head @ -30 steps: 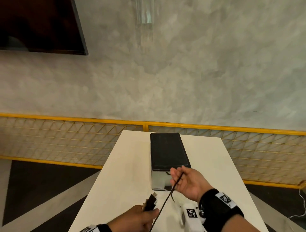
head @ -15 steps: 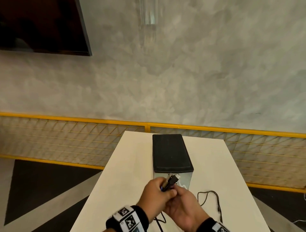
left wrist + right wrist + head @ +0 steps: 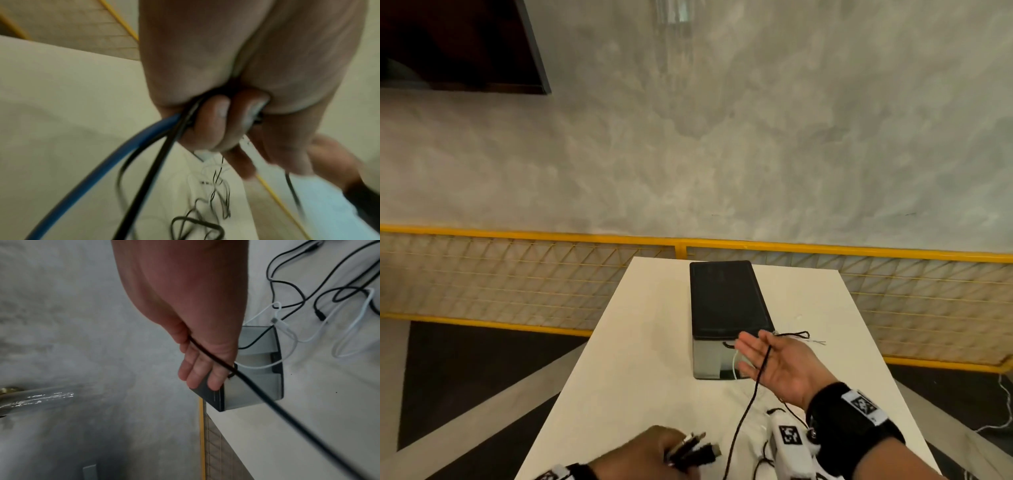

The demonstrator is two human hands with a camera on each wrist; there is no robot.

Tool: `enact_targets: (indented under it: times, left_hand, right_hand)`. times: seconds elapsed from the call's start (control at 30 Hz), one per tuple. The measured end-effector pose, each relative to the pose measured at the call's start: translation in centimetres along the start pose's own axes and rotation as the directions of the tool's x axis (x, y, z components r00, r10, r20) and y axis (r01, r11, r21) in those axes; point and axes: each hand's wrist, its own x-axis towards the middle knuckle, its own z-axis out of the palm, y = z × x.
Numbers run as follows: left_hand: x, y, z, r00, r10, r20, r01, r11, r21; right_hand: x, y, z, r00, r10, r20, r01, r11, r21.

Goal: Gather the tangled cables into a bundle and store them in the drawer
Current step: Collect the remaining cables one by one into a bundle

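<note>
Head view: thin black cable [image 3: 743, 416] (round)

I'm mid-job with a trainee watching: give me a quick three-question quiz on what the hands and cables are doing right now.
1. True or false: the left hand grips several cable ends, among them a thick blue cable.
2. Which is the right hand? A) a closed fist B) flat, fingers straight, a thin black cable draped across it C) resting on the white table
3. Fill in: a thin white cable hangs across the front of the grey, black-topped ____.

Key: 1 true; 2 B; 3 drawer box.
</note>
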Motion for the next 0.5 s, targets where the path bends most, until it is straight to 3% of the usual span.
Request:
enact_targets:
  times: [0.03,0.07,0.1,0.17,0.23,0.33,0.5]
  left_hand:
    - [0.1,0.0,-0.4,0.995,0.071,0.067,-0.053,0.97,-0.238]
    - [0.2,1.4,-0.7,0.978,0.129,0.165,-0.034,0.875,-0.483]
    - [0.0,2.5,-1.0,0.962,0.225,0.155,-0.088,0.792,-0.604]
    - [0.7,4.8,-0.2,0.954,0.3,-0.022,-0.249,0.747,-0.617]
    - [0.9,7.5,0.5,0.931,0.349,-0.109,-0.345,0.736,-0.583]
    - [1.6,9.7,1.9,0.912,0.388,-0.135,-0.396,0.741,-0.543]
    - [2.3,9.6,3.6,0.932,0.346,-0.103,-0.344,0.764,-0.546]
  right_hand:
    - [-0.1,0.2,0.1,1.0,-0.004,0.011,0.005,1.0,-0.005]
    - [-0.3,0.4,0.2,0.999,-0.003,0.032,0.003,1.0,-0.011]
    - [-0.5,0.8,0.3,0.999,0.007,0.047,-0.006,1.0,-0.016]
    - [-0.8,1.9,0.6,0.997,0.006,0.076,-0.002,0.999,-0.054]
    - [-0.9,3.2,1.0,0.995,0.005,0.102,0.005,0.995,-0.1]
    - [-1.5,4.9,1.9,0.986,0.036,0.16,-0.013,0.99,-0.143]
    - [-2.4,5.7,2.4,0.988,0.069,0.136,-0.051,0.99,-0.128]
